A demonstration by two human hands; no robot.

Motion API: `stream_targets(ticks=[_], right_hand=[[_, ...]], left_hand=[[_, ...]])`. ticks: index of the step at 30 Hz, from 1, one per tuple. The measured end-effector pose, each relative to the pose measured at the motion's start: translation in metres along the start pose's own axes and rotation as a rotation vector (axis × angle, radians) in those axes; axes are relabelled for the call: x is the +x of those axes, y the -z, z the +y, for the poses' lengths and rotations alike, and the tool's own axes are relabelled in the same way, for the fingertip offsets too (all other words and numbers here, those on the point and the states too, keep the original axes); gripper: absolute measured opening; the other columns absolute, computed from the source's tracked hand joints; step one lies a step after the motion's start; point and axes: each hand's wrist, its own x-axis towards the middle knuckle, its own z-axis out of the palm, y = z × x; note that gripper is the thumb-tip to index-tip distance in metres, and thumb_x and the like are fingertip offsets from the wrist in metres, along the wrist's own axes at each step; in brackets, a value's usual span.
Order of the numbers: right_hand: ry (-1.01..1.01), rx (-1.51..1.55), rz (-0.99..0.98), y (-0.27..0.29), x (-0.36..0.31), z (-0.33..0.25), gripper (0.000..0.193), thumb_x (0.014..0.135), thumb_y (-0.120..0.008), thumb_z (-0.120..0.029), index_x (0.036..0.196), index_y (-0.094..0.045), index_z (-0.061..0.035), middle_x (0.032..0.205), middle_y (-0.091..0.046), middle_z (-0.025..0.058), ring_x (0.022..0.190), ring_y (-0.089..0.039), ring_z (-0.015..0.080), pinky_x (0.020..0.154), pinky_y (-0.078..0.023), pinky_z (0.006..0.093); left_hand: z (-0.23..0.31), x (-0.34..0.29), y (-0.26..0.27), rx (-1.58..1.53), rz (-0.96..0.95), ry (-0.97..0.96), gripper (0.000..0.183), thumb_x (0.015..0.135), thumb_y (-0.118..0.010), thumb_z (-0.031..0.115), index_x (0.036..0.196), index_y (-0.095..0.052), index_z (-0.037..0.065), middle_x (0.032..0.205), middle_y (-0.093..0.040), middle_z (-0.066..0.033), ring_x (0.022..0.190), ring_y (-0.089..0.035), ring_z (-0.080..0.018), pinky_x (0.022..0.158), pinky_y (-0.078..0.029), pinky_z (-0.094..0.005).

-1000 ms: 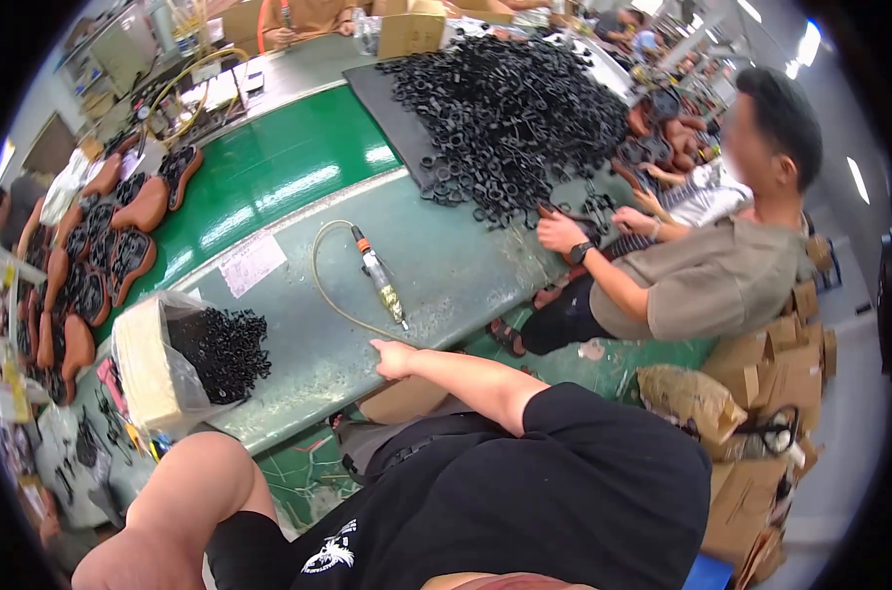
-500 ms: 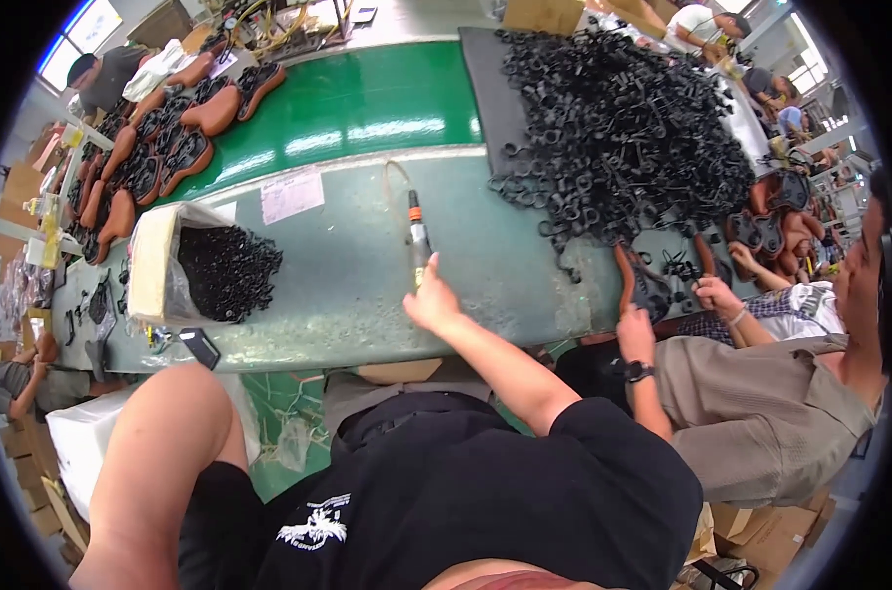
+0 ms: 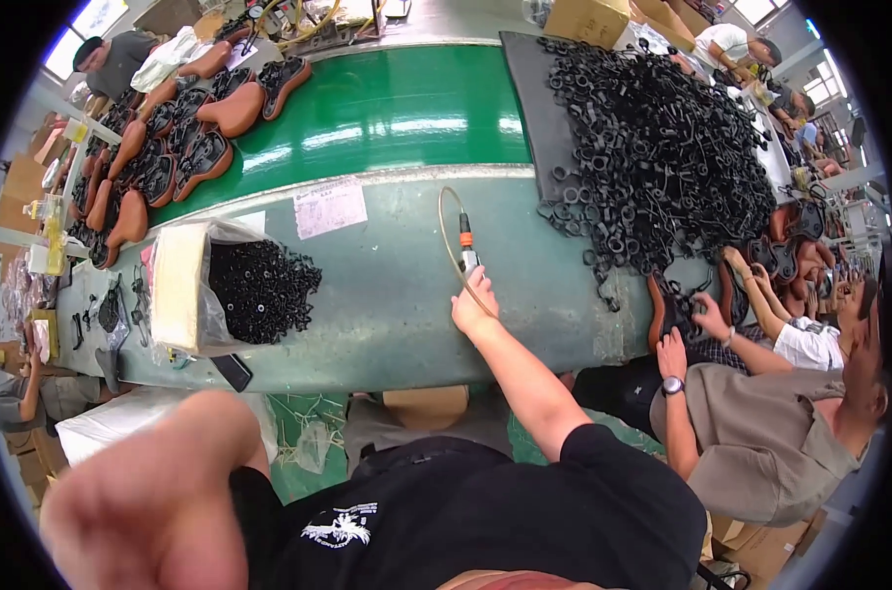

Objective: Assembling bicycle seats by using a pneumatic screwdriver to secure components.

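Observation:
My right hand (image 3: 476, 299) is wrapped round the lower body of a pneumatic screwdriver (image 3: 467, 239), over the middle of the dull green worktable (image 3: 397, 280). The tool has a silver body, an orange ring and a black end, and a thin clear hose (image 3: 446, 221) loops beside it. Its tip is hidden by my hand. Raised close in at the lower left, my left hand (image 3: 141, 526) is smeared by motion, so its fingers cannot be read. Left of the tool, a bag-lined carton (image 3: 178, 285) lies on its side with small black parts (image 3: 269, 293) spilling out.
A big heap of black clamp-like parts (image 3: 652, 157) covers the right side. Brown bicycle saddles (image 3: 234, 110) are piled at the far left, beside a bright green belt (image 3: 397, 108). A paper sheet (image 3: 330, 206) and a dark phone-like object (image 3: 232, 372) lie on the table. A co-worker (image 3: 760, 423) handles saddles at the right.
My right hand has closed round the screwdriver, where before it only reached its lower end. My left hand has come into view at the lower left. The view has shifted slightly.

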Motion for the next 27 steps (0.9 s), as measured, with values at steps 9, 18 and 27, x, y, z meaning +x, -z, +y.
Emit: stream_targets(ticks=[9,18,27], right_hand=[[0.095,-0.015,0.075,-0.009,0.007,0.007,0.094,0.095,-0.074,-0.033,0.16,-0.019,0.0066,0.13,-0.057,0.0278,0.101,-0.071,0.0424,0.087,-0.06,0.0488],[0.14,0.032,-0.01,0.003,0.009,0.017,0.094,0.097,-0.072,-0.032,0.161,-0.015,0.0057,0.133,-0.054,0.0308,0.109,-0.067,0.0456,0.091,-0.058,0.0522],[0.23,-0.047,0.0,0.021,0.013,0.026,0.064,0.09,-0.063,-0.013,0.147,-0.041,0.0102,0.121,-0.067,0.0259,0.109,-0.071,0.0388,0.091,-0.059,0.0467]], left_hand=[[-0.041,-0.316,0.061,0.736,-0.909,0.661,0.035,0.083,-0.078,0.004,0.118,-0.072,0.003,0.116,-0.068,-0.0127,0.108,-0.064,-0.0349,0.095,-0.051,-0.0454],[-0.056,-0.505,0.119,0.975,-1.01,0.955,0.067,0.09,-0.08,0.03,0.145,-0.055,0.001,0.152,-0.052,-0.0225,0.145,-0.043,-0.0442,0.121,-0.034,-0.0543],[-0.057,-0.56,0.129,0.969,-0.882,0.752,0.035,0.093,-0.076,0.022,0.122,-0.069,0.002,0.123,-0.066,-0.0178,0.123,-0.059,-0.0391,0.108,-0.045,-0.051]])
